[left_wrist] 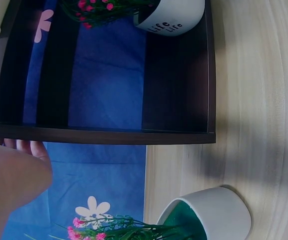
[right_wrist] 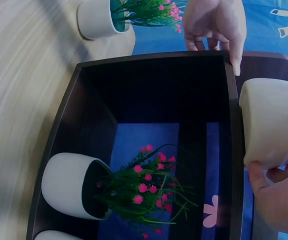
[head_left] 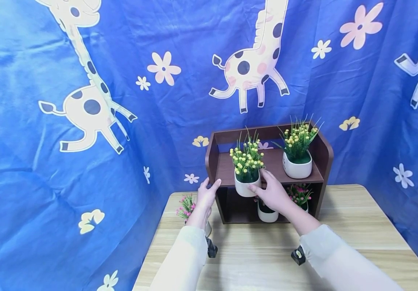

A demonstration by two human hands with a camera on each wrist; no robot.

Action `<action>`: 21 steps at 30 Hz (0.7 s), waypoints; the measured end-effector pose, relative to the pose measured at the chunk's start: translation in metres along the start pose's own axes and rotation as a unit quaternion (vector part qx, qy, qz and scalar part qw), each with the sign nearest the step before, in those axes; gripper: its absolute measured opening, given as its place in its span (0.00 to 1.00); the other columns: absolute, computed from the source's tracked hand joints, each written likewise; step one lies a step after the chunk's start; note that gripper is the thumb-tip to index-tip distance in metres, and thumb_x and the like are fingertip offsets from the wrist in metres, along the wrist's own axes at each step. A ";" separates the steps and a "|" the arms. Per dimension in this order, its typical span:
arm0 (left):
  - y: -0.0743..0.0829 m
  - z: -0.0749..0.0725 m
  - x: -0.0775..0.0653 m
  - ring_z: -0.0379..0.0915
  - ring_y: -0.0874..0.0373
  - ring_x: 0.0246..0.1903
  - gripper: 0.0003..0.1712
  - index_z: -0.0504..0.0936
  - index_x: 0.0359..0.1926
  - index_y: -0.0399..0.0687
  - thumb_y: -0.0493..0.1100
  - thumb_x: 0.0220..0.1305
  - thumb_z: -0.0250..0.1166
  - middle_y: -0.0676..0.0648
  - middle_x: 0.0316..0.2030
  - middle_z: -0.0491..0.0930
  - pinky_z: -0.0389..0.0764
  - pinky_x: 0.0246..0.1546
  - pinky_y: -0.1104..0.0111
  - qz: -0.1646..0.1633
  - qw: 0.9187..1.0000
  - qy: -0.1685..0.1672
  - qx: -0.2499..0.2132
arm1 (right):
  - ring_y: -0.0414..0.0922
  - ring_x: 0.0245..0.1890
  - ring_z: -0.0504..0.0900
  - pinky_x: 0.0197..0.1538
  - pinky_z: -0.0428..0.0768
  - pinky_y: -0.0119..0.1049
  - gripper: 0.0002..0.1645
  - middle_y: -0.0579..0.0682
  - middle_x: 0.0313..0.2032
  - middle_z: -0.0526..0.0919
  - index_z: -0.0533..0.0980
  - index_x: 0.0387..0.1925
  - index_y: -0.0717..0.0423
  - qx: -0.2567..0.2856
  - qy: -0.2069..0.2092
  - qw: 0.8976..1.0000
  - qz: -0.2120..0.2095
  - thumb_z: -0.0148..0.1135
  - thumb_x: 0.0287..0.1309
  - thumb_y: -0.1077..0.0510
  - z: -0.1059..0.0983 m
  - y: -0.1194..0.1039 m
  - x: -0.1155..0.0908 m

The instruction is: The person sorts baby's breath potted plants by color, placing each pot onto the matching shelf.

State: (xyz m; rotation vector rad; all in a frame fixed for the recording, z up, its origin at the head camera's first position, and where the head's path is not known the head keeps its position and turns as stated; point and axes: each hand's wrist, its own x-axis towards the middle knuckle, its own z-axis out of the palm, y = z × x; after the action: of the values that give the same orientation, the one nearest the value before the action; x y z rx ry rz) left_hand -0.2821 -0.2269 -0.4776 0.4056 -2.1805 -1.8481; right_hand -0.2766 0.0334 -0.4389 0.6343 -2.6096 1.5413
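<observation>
My right hand (head_left: pixel 272 192) grips a white pot with yellow flowers (head_left: pixel 247 182) at the front edge of the upper board of a dark brown shelf (head_left: pixel 267 157). Whether the pot touches the board I cannot tell. In the right wrist view, thumb and fingers hold the side of this white pot (right_wrist: pixel 271 122). With my left hand (head_left: pixel 205 198) I hold the shelf's left side, thumb at the front edge and fingers on the outside. Another yellow-flowered pot (head_left: pixel 298 166) stands at the right of the upper board.
Inside the lower compartment are two white pots with pink flowers, one in the middle (head_left: pixel 268 214) and one at the right (head_left: pixel 305 207), partly hidden. Left of the shelf, a pink-flowered pot (left_wrist: pixel 223 212) stands on the wooden table (head_left: pixel 252 258). A blue giraffe-print curtain (head_left: pixel 179 113) hangs behind.
</observation>
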 end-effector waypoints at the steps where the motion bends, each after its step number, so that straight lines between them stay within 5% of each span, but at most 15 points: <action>1: 0.000 0.000 0.000 0.60 0.42 0.70 0.36 0.73 0.69 0.47 0.55 0.63 0.69 0.36 0.68 0.66 0.65 0.73 0.49 -0.001 1.000 0.000 -0.001 | 0.55 0.63 0.78 0.65 0.78 0.54 0.49 0.56 0.69 0.68 0.60 0.75 0.50 -0.001 -0.001 1.000 0.002 0.64 0.61 0.33 -0.001 0.000 0.002; 10: 0.003 -0.001 -0.002 0.60 0.41 0.71 0.36 0.72 0.69 0.47 0.55 0.64 0.69 0.36 0.68 0.66 0.64 0.73 0.49 -0.001 1.000 -0.002 0.001 | 0.57 0.67 0.75 0.67 0.77 0.54 0.51 0.58 0.68 0.72 0.58 0.75 0.52 -0.006 -0.004 1.000 0.003 0.64 0.60 0.32 -0.001 0.002 0.014; 21: 0.005 -0.002 -0.005 0.57 0.41 0.73 0.36 0.72 0.70 0.48 0.55 0.65 0.68 0.37 0.69 0.66 0.61 0.75 0.47 -0.004 1.000 -0.001 0.009 | 0.59 0.64 0.78 0.64 0.79 0.53 0.59 0.60 0.74 0.65 0.49 0.78 0.55 -0.007 -0.007 1.000 0.025 0.63 0.60 0.30 -0.002 0.008 0.023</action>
State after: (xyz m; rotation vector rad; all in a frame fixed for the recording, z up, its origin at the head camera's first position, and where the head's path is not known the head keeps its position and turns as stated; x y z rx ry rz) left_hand -0.2772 -0.2261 -0.4726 0.4163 -2.2010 -1.8365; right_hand -0.3011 0.0310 -0.4384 0.5861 -2.6641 1.5374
